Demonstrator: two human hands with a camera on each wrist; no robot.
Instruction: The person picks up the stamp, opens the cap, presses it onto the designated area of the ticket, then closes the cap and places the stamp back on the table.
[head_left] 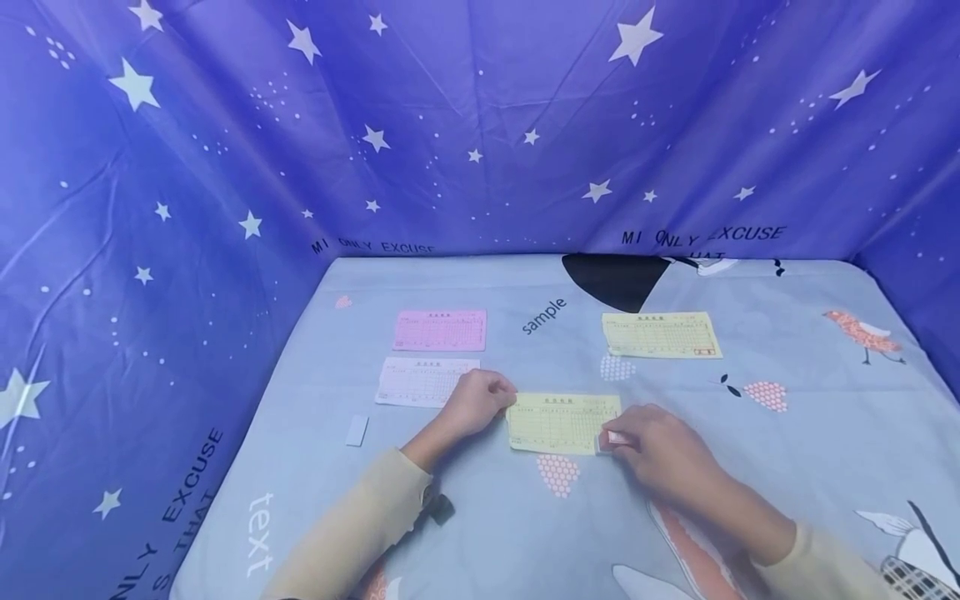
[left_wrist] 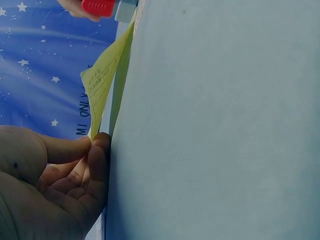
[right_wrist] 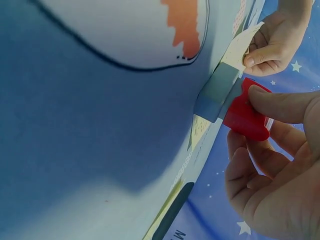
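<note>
A yellow printed slip lies in front of me, between my two hands. At its left edge, my left hand pinches the corner between thumb and fingers; the left wrist view shows that end of the slip lifted and bent. My right hand grips a stamp by its red handle, thumb on one side and fingers on the other. The stamp's grey block is at the slip's lower right corner and covers part of it. Its face is hidden.
Behind the left hand lies a white slip, partly covered by it, with a pink slip farther back. Another yellow slip, bearing a small red mark, lies at back right. A small pale rectangular piece sits at left on the patterned cloth.
</note>
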